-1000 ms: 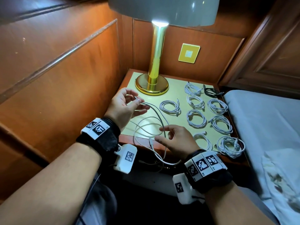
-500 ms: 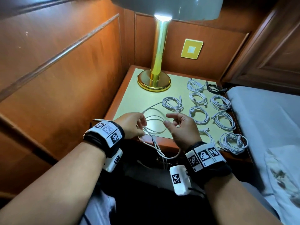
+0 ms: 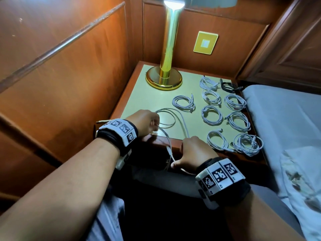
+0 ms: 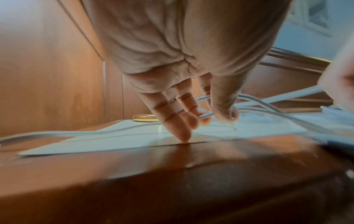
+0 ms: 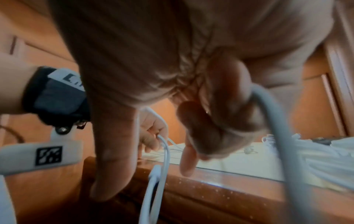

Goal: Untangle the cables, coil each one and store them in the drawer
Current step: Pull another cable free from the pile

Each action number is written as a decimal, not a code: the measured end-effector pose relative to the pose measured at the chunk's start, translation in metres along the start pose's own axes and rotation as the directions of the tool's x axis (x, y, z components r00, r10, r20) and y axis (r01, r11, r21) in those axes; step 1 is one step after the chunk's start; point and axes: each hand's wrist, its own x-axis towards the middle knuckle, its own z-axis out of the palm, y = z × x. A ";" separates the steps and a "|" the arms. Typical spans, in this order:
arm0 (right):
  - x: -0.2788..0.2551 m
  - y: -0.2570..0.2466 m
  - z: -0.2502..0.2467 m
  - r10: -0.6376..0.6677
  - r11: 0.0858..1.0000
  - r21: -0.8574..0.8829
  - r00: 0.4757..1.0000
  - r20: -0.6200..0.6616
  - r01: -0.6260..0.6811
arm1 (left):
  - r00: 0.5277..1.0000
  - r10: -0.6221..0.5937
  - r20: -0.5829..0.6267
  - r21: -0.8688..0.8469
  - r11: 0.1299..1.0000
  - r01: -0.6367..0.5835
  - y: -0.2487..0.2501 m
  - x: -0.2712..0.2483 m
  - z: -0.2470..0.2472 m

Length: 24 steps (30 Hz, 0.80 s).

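Now both hands [image 3: 173,143] pinch thin white cable [image 3: 180,117], looped.

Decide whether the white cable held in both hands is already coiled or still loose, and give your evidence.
Still loose. The white cable lies in wide uneven loops on the nightstand, trailing over its front edge between the left hand and the right hand.

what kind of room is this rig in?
Likely a bedroom or hotel room: a wooden nightstand with a brass lamp, a bed beside it, wood-panelled walls.
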 end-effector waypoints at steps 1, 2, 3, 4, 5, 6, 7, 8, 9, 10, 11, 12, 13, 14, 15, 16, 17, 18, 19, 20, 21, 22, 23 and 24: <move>-0.002 -0.003 0.000 0.002 0.999 -0.051 1.000 0.019 -0.001 | 0.999 -0.014 -0.047 -0.045 0.999 0.012 -0.002 0.000 -0.002; -0.004 -0.005 -0.001 -0.001 0.995 -0.096 0.999 0.042 0.005 | 0.995 -0.036 -0.093 -0.086 0.996 0.028 -0.004 -0.001 -0.004; -0.004 -0.008 -0.002 -0.006 0.992 -0.126 0.998 0.068 0.015 | 0.989 -0.066 -0.129 -0.120 0.991 0.050 -0.006 -0.001 -0.005; -0.004 -0.009 -0.002 -0.013 0.989 -0.143 0.996 0.090 0.026 | 0.984 -0.094 -0.154 -0.144 0.987 0.072 -0.008 -0.001 -0.006; -0.004 -0.011 -0.003 -0.017 0.988 -0.153 0.994 0.111 0.034 | 0.979 -0.116 -0.167 -0.160 0.983 0.090 -0.010 -0.001 -0.006; -0.005 -0.012 -0.003 -0.022 0.986 -0.158 0.991 0.129 0.043 | 0.978 -0.129 -0.166 -0.165 0.981 0.102 -0.010 -0.001 -0.005; -0.004 -0.012 -0.003 -0.028 0.986 -0.157 0.990 0.138 0.050 | 0.977 -0.136 -0.161 -0.162 0.981 0.110 -0.010 -0.001 -0.005; -0.004 -0.011 -0.002 -0.039 0.987 -0.146 0.990 0.135 0.059 | 0.978 -0.136 -0.157 -0.154 0.982 0.112 -0.010 -0.001 -0.005; -0.003 -0.010 -0.002 -0.050 0.991 -0.118 0.993 0.109 0.063 | 0.980 -0.130 -0.150 -0.146 0.983 0.108 -0.009 -0.001 -0.005; -0.002 -0.009 -0.002 -0.058 0.996 -0.065 0.997 0.053 0.061 | 0.984 -0.120 -0.135 -0.142 0.985 0.101 -0.009 -0.001 -0.006; -0.001 -0.006 -0.002 -0.062 0.998 0.015 0.998 -0.031 0.062 | 0.988 -0.110 -0.109 -0.142 0.985 0.094 -0.008 -0.002 -0.007; 0.002 -0.004 -0.002 -0.063 0.992 0.104 0.988 -0.138 0.078 | 0.992 -0.101 -0.077 -0.145 0.985 0.089 -0.007 -0.003 -0.008; 0.004 -0.001 -0.003 -0.065 0.976 0.184 0.963 -0.260 0.115 | 0.995 -0.096 -0.042 -0.148 0.985 0.089 -0.006 -0.005 -0.009; 0.007 0.002 -0.005 -0.066 0.953 0.251 0.923 -0.379 0.171 | 0.995 -0.095 -0.020 -0.148 0.985 0.091 -0.005 -0.006 -0.011; 0.009 0.005 -0.008 -0.066 0.923 0.302 0.871 -0.487 0.239 | 0.995 -0.102 -0.016 -0.148 0.984 0.099 -0.004 -0.007 -0.012; 0.010 0.007 -0.010 -0.066 0.891 0.334 0.814 -0.576 0.308 | 0.993 -0.115 -0.028 -0.154 0.982 0.110 -0.003 -0.008 -0.013; 0.011 0.009 -0.011 -0.064 0.862 0.349 0.761 -0.646 0.368 | 0.990 -0.133 -0.047 -0.168 0.978 0.123 -0.001 -0.010 -0.014; 0.011 0.011 -0.012 -0.061 0.838 0.357 0.720 -0.691 0.413 | 0.988 -0.143 -0.064 -0.184 0.974 0.129 -0.001 -0.011 -0.016; 0.011 0.012 -0.012 -0.057 0.820 0.364 0.697 -0.715 0.441 | 0.987 -0.142 -0.077 -0.196 0.973 0.125 0.000 -0.012 -0.016; 0.012 0.012 -0.010 -0.050 0.810 0.375 0.689 -0.723 0.452 | 0.987 -0.132 -0.087 -0.208 0.972 0.112 0.001 -0.014 -0.016; 0.012 0.012 -0.009 -0.042 0.802 0.388 0.690 -0.722 0.454 | 0.987 -0.126 -0.096 -0.233 0.967 0.100 0.001 -0.015 -0.016; 0.014 0.012 -0.008 -0.032 0.800 0.402 0.700 -0.714 0.446 | 0.986 -0.125 -0.107 -0.287 0.954 0.090 0.002 -0.016 -0.016; 0.014 0.012 -0.006 -0.028 0.800 0.413 0.714 -0.699 0.436 | 0.985 -0.133 -0.112 -0.364 0.928 0.084 0.003 -0.018 -0.016; 0.015 0.011 -0.005 -0.030 0.807 0.416 0.733 -0.679 0.418 | 0.983 -0.142 -0.115 -0.453 0.888 0.076 0.005 -0.019 -0.017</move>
